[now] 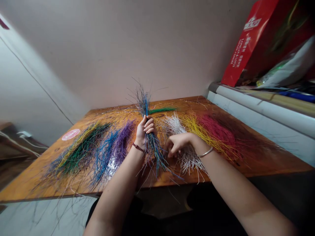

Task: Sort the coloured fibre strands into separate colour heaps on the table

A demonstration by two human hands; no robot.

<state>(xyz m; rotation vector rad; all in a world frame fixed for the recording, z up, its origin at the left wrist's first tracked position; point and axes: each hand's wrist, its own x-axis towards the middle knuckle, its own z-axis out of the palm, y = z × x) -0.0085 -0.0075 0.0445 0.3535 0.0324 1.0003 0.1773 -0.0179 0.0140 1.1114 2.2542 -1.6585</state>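
Note:
My left hand (148,126) is wrapped round a bundle of thin, mixed-colour wires (154,149), mostly blue, green and dark. The bundle stands upright, its tips fanning out above the fist and its lower ends spreading below it. My right hand (176,144) is closed, fingers curled down beside the bundle's lower ends; whether a strand is pinched in it cannot be seen. Under and beside this hand lies a pile of white wires (188,159), partly covered by it. A purple pile (124,139) and a blue pile (105,154) lie left of my left forearm.
Yellow wires (204,129) and red wires (219,132) lie to the right on the wooden table (256,164). Green and yellow wires (81,147) lie at the left, near a pink round sticker (71,134). Green strands (163,110) lie behind. A red box (246,46) stands on the right-hand ledge.

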